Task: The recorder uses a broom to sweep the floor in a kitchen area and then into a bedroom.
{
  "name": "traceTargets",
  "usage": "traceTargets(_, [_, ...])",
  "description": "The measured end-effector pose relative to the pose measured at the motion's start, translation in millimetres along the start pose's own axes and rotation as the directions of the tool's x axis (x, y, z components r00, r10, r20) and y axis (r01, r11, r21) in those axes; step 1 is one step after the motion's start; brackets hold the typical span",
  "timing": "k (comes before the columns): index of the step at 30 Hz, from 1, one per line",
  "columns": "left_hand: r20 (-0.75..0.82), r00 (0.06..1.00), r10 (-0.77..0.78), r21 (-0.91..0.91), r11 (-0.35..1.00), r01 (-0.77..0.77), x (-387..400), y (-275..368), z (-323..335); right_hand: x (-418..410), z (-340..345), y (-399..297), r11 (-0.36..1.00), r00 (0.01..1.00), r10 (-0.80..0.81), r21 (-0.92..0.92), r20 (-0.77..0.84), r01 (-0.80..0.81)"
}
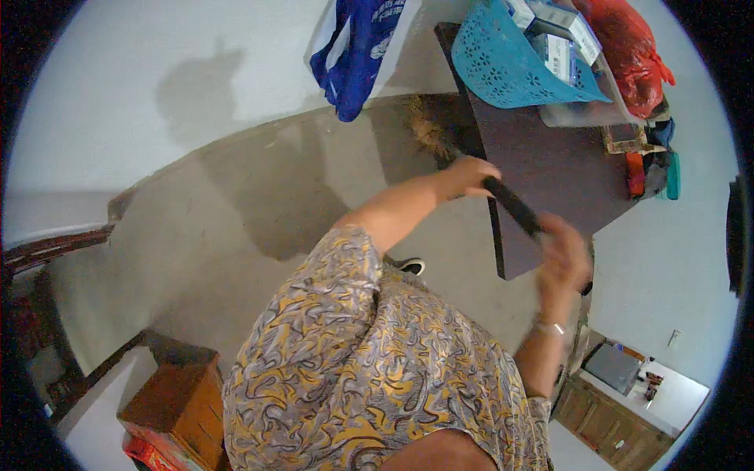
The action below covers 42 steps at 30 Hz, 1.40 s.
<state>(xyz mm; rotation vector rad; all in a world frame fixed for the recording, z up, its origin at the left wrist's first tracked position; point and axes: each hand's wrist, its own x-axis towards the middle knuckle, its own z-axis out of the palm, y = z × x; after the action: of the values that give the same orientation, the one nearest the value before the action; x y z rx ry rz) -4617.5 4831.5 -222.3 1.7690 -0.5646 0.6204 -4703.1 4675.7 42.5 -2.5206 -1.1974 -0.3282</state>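
My left hand [471, 175] is closed around the lower part of a broom's dark handle [512, 203]. Higher up, my right hand [562, 256], blurred by motion, grips the same handle near its top end. The handle slants across the front edge of a dark tabletop [548, 171]. Beyond my left hand, straw-coloured bristles [429, 134] reach down to the grey floor [288, 188] beside the table, in shadow. Their exact contact with the floor is hard to make out.
On the table stand a blue perforated basket [500, 65] with boxes, a clear plastic bin [580, 118] and a red plastic bag [633, 65]. A blue bag [356, 59] hangs by the wall. Behind me are a wooden cabinet [177, 400] and a counter [612, 412].
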Motion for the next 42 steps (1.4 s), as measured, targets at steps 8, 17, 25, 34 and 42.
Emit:
traceTargets(8, [0.020, 0.948, -0.319, 0.333, 0.896, 0.295, -44, 14, -21, 18, 27, 17, 0.938, 0.962, -0.264, 0.215, -0.066, 0.272])
traceTargets(17, [-0.192, 0.834, -0.517, 0.600, 0.611, 0.516, -134, 116, -99, 23, 37, -23, 0.846, 0.971, -0.233, 0.482, -0.044, 0.225])
traceTargets(25, [-0.430, 0.702, -0.568, 0.601, 0.400, 0.692, -258, 163, -123, -2, 107, -66, 0.566, 0.787, -0.616, 0.670, -0.043, 0.480])
traceTargets(34, [-0.378, 0.643, -0.666, 0.565, 0.384, 0.730, -260, 219, -53, -58, 62, -39, 0.642, 0.922, -0.196, 0.754, 0.334, -0.137])
traceTargets(42, [-0.180, 0.818, -0.547, 0.491, 0.671, 0.556, -133, 270, 28, -83, -73, 47, 0.643, 0.959, -0.022, 0.731, -0.281, 0.229])
